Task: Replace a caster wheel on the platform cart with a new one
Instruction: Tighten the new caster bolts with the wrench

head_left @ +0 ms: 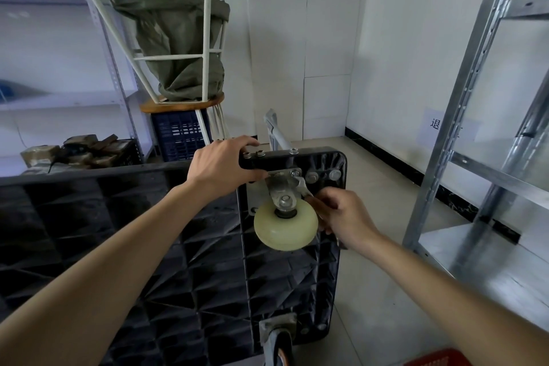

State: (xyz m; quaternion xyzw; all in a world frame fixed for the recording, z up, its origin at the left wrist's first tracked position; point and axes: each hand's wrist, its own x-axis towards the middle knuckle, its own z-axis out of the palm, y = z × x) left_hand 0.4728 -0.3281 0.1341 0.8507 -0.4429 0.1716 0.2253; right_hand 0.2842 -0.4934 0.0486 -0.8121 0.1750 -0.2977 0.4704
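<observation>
On the floor: the cart (178,246) is flipped on its side, black ribbed underside facing the person, folded handle (274,131) poking out at the far end.
Wheel: cream caster (285,224) sits on its metal plate at the cart's far right corner, bracket and axle bolt showing.
Left hand: left hand (221,168) wraps over the cart's top edge, thumb down by the plate.
Right hand: right hand (341,215) grips a wrench (303,187), whose head sits on a plate nut (295,173).
Near edge: a second, darker wheel (279,342).
Background: upturned stool (178,53) with a green sack, steel shelves (481,128) on the right.
</observation>
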